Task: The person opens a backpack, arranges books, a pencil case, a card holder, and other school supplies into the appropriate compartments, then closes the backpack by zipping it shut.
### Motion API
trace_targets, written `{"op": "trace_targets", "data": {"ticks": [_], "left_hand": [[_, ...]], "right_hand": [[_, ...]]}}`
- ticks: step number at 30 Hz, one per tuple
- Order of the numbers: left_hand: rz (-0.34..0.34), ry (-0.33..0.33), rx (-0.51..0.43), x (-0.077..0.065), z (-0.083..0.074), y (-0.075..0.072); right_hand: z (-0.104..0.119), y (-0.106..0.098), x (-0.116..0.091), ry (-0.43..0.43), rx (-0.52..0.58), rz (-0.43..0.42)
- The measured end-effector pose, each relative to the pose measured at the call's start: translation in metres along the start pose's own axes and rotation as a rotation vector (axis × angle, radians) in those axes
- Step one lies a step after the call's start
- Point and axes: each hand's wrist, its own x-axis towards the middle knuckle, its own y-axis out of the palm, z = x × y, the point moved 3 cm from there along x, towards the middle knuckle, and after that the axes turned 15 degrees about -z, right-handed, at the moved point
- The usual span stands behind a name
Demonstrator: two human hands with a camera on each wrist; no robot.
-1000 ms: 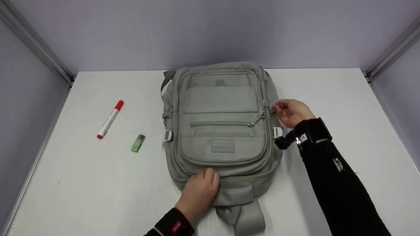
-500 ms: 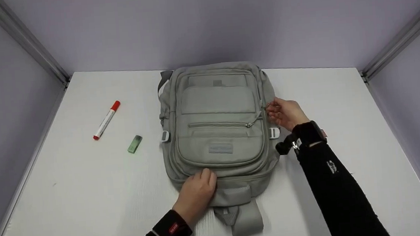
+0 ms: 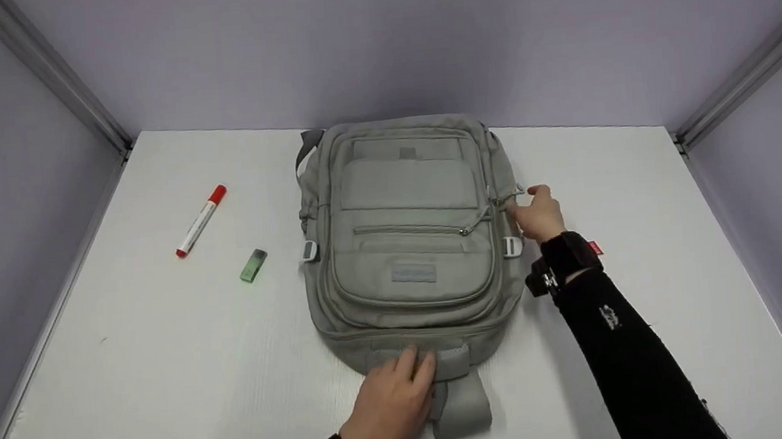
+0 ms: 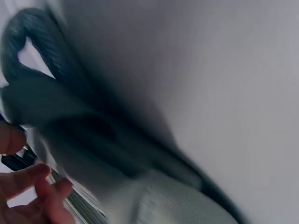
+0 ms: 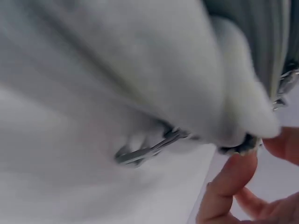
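A grey backpack [image 3: 405, 183] lies front up on the white table, its top handle [image 3: 452, 362] toward me. My left hand [image 3: 393, 404] is over that handle with fingers slightly bent and holding nothing; in the left wrist view the fingertips [image 4: 35, 179] are spread beside the bag's fabric. At the bag's right side is my right hand [image 3: 538, 215], close to a metal zipper pull [image 3: 516, 192]. The right wrist view shows thumb and finger tips on either side of a dark metal zipper piece [image 5: 240, 145] at the fabric's edge. Another pull [image 3: 465, 230] lies on the front pocket zipper.
Left of the bag lie a red-capped marker [image 3: 201, 222] and a small green USB-stick-like piece [image 3: 253, 265]. White side buckles [image 3: 512, 246] flank the bag. A grey strap [image 3: 463, 409] hangs out below the handle. Grey panels [image 3: 391, 45] surround the table.
My left hand has left the top seam and come back toward me onto the handle. My right hand has turned slightly at the side zipper, its index finger now raised.
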Motion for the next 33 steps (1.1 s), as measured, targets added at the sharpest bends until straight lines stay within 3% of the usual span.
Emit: {"op": "trace_targets", "data": {"ticks": [3, 8, 14, 18, 23, 29, 33], "left_hand": [[0.099, -0.057, -0.07, -0.005, -0.004, 0.002], [0.242, -0.176, -0.2, -0.006, 0.007, 0.013], [0.264, -0.157, -0.197, -0.006, 0.024, 0.023], [0.253, -0.174, -0.174, -0.008, 0.042, 0.025], [0.256, -0.276, -0.197, -0.006, 0.076, 0.024], [0.245, -0.365, -0.33, 0.006, 0.113, 0.026], [0.293, -0.431, -0.331, 0.017, 0.128, 0.028]], "right_hand": [[-0.007, 0.002, 0.002, -0.094, -0.112, 0.015], [-0.018, 0.005, 0.008, -0.198, -0.147, -0.004], [-0.03, 0.003, 0.006, -0.2, -0.128, -0.017], [-0.045, 0.0, -0.004, -0.11, -0.033, 0.033], [-0.064, 0.001, -0.029, 0.061, 0.154, 0.087], [-0.08, 0.012, -0.061, 0.185, 0.331, 0.045], [-0.085, 0.021, -0.08, 0.258, 0.448, 0.014]]}}
